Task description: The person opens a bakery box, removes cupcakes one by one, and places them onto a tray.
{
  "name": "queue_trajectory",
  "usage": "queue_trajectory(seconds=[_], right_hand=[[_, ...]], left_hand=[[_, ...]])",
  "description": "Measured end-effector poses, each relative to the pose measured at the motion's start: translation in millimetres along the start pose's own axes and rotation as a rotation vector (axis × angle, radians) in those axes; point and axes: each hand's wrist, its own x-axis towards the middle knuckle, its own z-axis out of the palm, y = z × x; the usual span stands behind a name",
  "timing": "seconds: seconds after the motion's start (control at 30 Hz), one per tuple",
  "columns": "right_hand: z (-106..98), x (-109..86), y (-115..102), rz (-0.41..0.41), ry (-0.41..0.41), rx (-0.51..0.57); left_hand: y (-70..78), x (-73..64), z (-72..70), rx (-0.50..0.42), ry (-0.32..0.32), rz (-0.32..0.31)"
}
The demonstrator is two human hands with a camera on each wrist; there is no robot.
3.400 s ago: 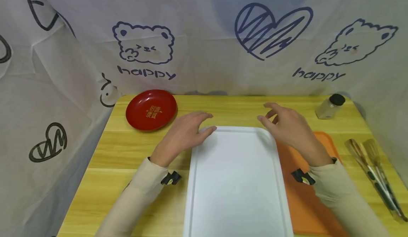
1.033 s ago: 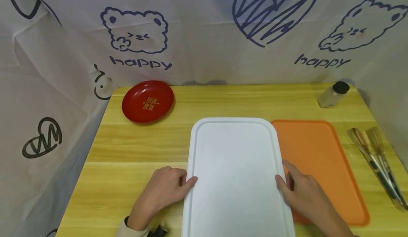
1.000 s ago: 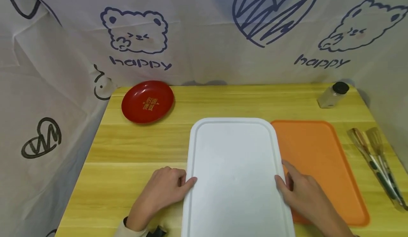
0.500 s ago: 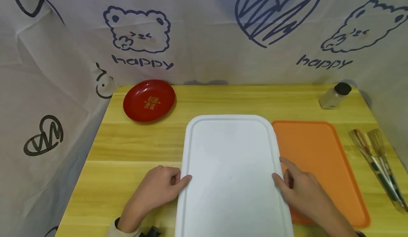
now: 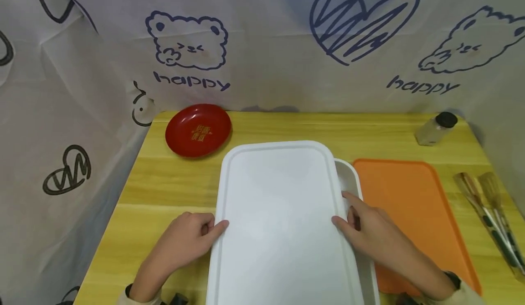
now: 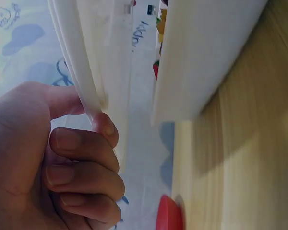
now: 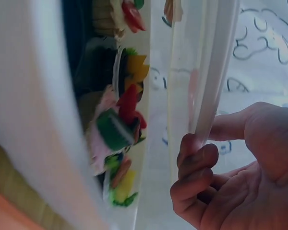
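Observation:
A white rectangular lid [image 5: 279, 223] is held up off a white storage box [image 5: 347, 177], whose right inner side shows in the head view. My left hand [image 5: 180, 236] pinches the lid's left edge, thumb on top and fingers beneath. On the opposite edge, my right hand [image 5: 375, 227] pinches it the same way. A gap between lid and box wall [image 6: 206, 57] shows in the left wrist view. Inside the box, the right wrist view shows colourful items, among them a dark green piece [image 7: 114, 128], a red one [image 7: 128, 103] and a yellow one [image 7: 137, 69]; their kinds are blurred.
An orange tray [image 5: 406, 214] lies right of the box. Behind left is a red plate [image 5: 198, 131] with gold characters. A black-capped jar [image 5: 435, 129] stands at the back right, above several long-handled utensils [image 5: 488, 214]. Printed cloth hangs around the wooden table.
Earlier both hands hovered over the lid's far end, then gripped its sides. Now the lid has risen and shifted left with both hands, uncovering the box's right side.

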Motion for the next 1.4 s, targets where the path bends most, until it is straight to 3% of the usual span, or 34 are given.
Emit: queue_trajectory(seconds=[0.17, 0.27, 0.4, 0.8, 1.03, 1.27, 1.4], right_hand=[[0, 15.6, -14, -0.066, -0.078, 0.038], [1, 26.6, -23, -0.123, -0.089, 0.052], [2, 40.3, -34, -0.140, -0.103, 0.083], [14, 68.2, -65, -0.029, -0.328, 0.213], [24, 76.8, -82, 0.085, -0.438, 0.330], [36, 79.0, -101, 0.193, -0.529, 0.309], [47, 82.6, -108, 0.212, -0.567, 0.321]], left_hand=[[-15.4, -6.7, -7.4, -0.046, 0.007, -0.025], [-23.4, -10.7, -11.6, -0.062, 0.011, -0.043], [-32.5, -14.5, -17.6, -0.094, 0.005, -0.070], [-60.0, -31.6, -35.1, -0.135, 0.011, -0.185], [-71.5, -36.9, -48.2, -0.096, 0.015, -0.193], [-83.6, -41.0, -60.8, -0.076, 0.010, -0.178], [-92.3, -44.4, -65.5, -0.047, 0.022, -0.187]])
